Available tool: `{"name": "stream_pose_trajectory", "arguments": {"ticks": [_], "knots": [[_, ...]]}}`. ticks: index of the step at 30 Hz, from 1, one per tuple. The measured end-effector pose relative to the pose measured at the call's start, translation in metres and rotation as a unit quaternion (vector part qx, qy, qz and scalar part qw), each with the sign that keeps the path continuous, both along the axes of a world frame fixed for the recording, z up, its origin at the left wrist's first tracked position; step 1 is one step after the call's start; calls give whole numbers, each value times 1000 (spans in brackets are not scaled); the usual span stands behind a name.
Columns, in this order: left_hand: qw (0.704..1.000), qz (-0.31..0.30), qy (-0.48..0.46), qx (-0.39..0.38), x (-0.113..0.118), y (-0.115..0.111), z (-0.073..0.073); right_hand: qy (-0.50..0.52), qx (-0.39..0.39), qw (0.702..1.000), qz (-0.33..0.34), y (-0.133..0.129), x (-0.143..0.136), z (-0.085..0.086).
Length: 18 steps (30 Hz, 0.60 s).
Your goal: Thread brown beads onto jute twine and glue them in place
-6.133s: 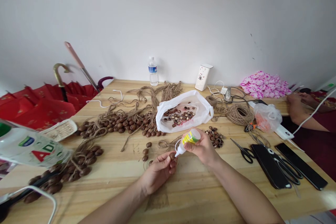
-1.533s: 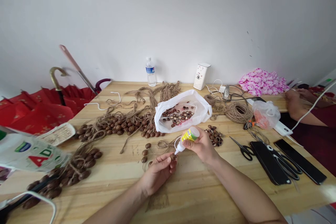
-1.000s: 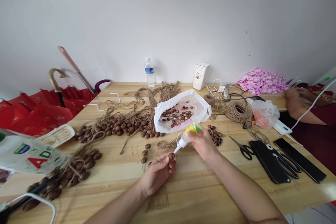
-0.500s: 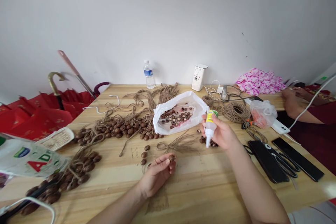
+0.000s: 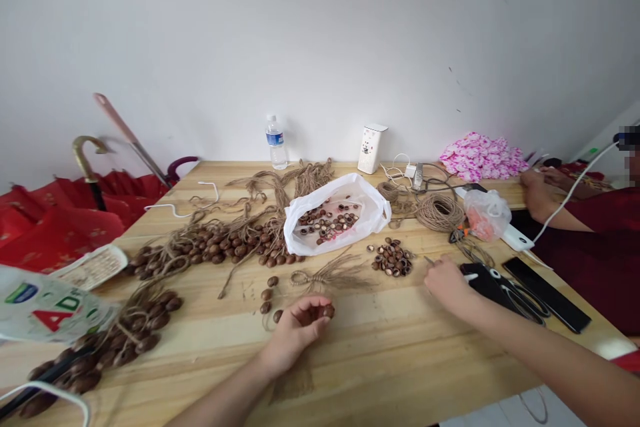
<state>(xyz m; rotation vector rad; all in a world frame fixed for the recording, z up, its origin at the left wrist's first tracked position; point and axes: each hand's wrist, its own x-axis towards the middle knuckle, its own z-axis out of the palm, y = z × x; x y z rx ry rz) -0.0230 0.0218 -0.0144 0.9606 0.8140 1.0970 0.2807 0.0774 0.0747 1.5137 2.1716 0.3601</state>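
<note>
My left hand (image 5: 295, 330) pinches a round brown nut shell (image 5: 329, 311) between thumb and fingers above the table. Off to the right, my right hand (image 5: 446, 281) is closed low over the table beside a black phone (image 5: 485, 283). A thin dark tip pokes out at its fingers, but what it belongs to is hidden. A small white tip (image 5: 470, 276) shows by the wrist. Between the hands lies a pile of nut shell halves (image 5: 393, 258). A knotted bundle of twine (image 5: 320, 277) and several loose nuts (image 5: 267, 294) lie just beyond my left hand.
An open white plastic bag (image 5: 340, 247) holds more shells. Nuts strung on twine (image 5: 215, 243) spread leftward. Scissors (image 5: 525, 300), a second phone (image 5: 547, 293) and a twine coil (image 5: 440, 212) lie right. A water bottle (image 5: 276, 143) stands behind. Another person's arm (image 5: 555, 203) rests far right.
My right hand has moved right and down to the table beside the phone; the glue bottle it held up no longer shows in it. My left hand has turned the shell slightly.
</note>
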Motion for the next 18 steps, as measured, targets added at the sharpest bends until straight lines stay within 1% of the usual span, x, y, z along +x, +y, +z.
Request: {"name": "stream_pose_trajectory", "arguments": {"ticks": [3, 6, 10, 12, 14, 16, 18], "knots": [[996, 7, 50, 79, 0, -2, 1, -10, 12, 1000, 10, -2, -9, -13], [983, 14, 103, 149, 0, -3, 2, -13, 24, 999, 21, -3, -10, -17], [973, 16, 138, 182, -1, -5, 4, -3, 35, 999, 29, -5, -7, -24], [969, 14, 148, 196, -2, -5, 3, 3, 39, 999, 31, -4, -8, -24], [965, 12, 157, 210, -2, -5, 3, 22, 34, 999, 36, -3, -14, -17], [963, 14, 162, 216, -1, -5, 3, 61, 19, 997, 52, -3, -24, -1], [964, 18, 158, 211, -1, -5, 4, 129, -7, 987, 96, -11, -31, 18]]}}
